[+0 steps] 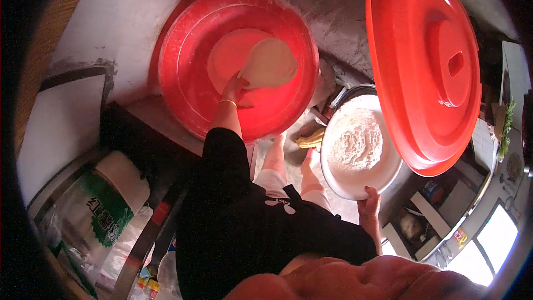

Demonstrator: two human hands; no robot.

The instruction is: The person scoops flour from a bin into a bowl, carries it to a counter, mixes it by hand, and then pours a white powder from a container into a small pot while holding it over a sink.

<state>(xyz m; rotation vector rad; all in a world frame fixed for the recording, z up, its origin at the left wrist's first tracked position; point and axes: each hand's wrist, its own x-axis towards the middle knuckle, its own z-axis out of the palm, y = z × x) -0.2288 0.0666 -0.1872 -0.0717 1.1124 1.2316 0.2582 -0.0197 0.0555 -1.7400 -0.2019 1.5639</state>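
Observation:
My left hand (236, 88) reaches into a large red plastic tub (189, 108) and grips the narrow end of a tan gourd ladle (272, 62). The ladle's wide end points to the upper right, inside the tub. A pale round area (222, 48) shows behind it, low in the tub; what it is stays unclear. At the right, my right hand (369, 204) clasps the near rim of a white basin (339, 185), thumb over the edge. Pale, lumpy flour-like powder (356, 137) lies in the basin. A large red lid (416, 91) covers part of the basin's right side from view.
Below the tub runs a dark ledge (145, 133). A clear plastic bag with green print (104, 216) bears writing at the lower left. Long yellow produce (311, 139) lies near my feet. Shelving (429, 214) with stored things stands right, near a bright window (497, 237).

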